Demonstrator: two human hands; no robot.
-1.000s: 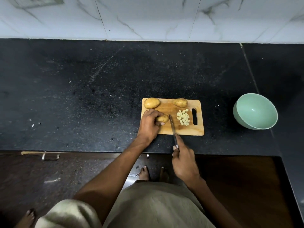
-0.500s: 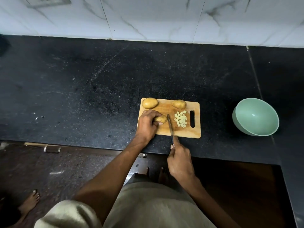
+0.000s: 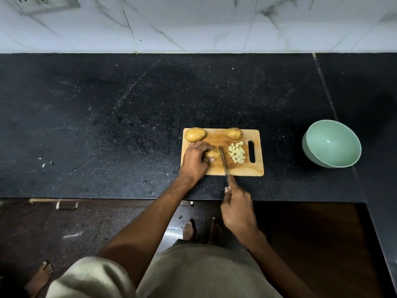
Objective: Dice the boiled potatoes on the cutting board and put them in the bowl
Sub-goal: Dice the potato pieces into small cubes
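Under left hand: potato, mostly hidden.

- Our left hand reaches forward, fingers curled in a grip around a potato piece.
- Our right hand grips a knife, index finger stretched along its spine.
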